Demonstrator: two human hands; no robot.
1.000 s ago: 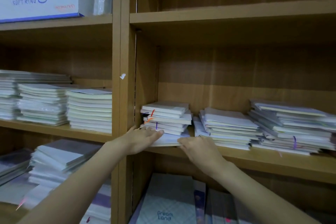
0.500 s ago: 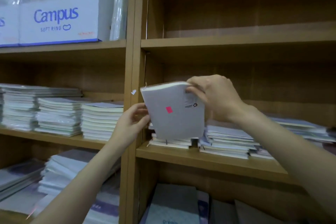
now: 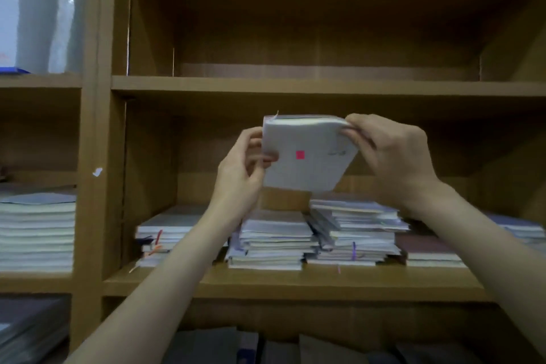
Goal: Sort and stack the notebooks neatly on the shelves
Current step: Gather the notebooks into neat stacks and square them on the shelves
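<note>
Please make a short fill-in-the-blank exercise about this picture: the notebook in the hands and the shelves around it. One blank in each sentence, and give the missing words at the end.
1. The sticker on the held notebook is ____.
2. The notebook is held by ____ hands, the left hand and the right hand.
3. The shelf directly above the held notebook holds ____ notebooks.
4. The stacks lie ____ the held notebook.

Missing words: pink; both; no; below

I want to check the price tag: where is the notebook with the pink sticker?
In the head view, the notebook is held up mid-frame between the left hand and right hand, above the stacks on the middle shelf.
</note>
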